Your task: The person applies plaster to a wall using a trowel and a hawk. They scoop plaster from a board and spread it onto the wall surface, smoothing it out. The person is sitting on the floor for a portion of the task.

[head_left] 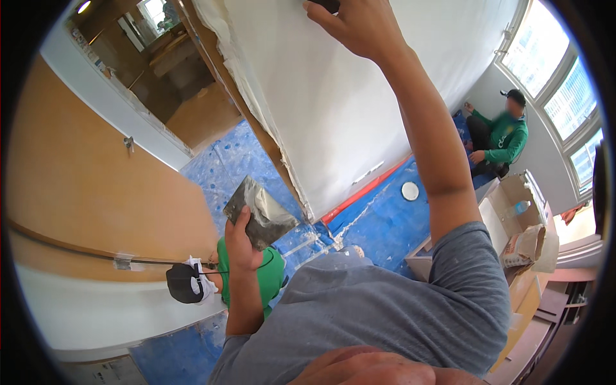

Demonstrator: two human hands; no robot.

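Note:
My left hand grips a flat rectangular grey metal putty plate, thumb across its face. White putty is smeared over the far right part of the plate. Raised to the top edge of the picture, my right hand is closed on a dark tool against the white wall. Most of that tool is cut off, so its kind cannot be told. Rough whitish plaster runs down the wall's left edge, beside a brown wooden frame.
One person in green with a cap is low at my left; another person in green crouches beneath the windows. Blue sheeting covers the floor, bearing a round white lid. A wooden door stands left, an open carton right.

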